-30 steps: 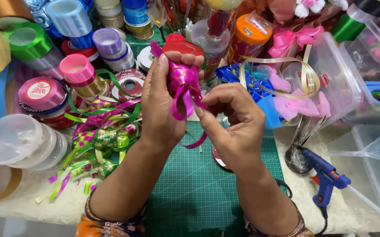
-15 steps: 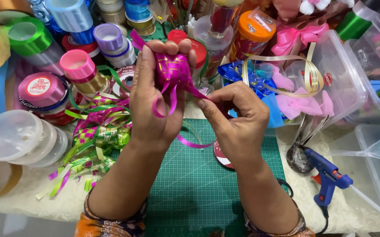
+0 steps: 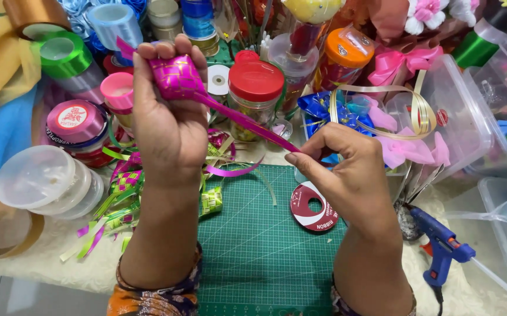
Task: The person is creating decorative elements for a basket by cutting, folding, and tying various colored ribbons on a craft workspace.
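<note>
A small woven pink ribbon pouch (image 3: pixel 176 78) is held up at about 11 o'clock from the mat's middle, clamped in the closed fingers of the left hand (image 3: pixel 168 126). A loose pink ribbon tail (image 3: pixel 247 123) runs taut from the pouch down toward 4 o'clock, where its end is pinched between thumb and fingertips of the right hand (image 3: pixel 347 169). The two hands are held apart, joined only by that strip.

Behind the strip, at 12 o'clock, a red-lidded jar (image 3: pixel 256 93) is partly crossed by it. An orange-lidded jar (image 3: pixel 340 58) stands further toward 1 o'clock. Ribbon spools (image 3: pixel 78 126) are crowded at 9 to 11 o'clock, with stacked clear tubs (image 3: pixel 45 181) at 9 o'clock. Green and pink ribbon scraps (image 3: pixel 122 196) are strewn just left of the left forearm. A red flat spool (image 3: pixel 315 208) lies near the right wrist, and a blue glue gun (image 3: pixel 444 248) is seen at 4 o'clock beside clear plastic boxes (image 3: pixel 464 123).

Everything is laid over a green cutting mat (image 3: pixel 259 251) on a pale fluffy cloth (image 3: pixel 43 257).
</note>
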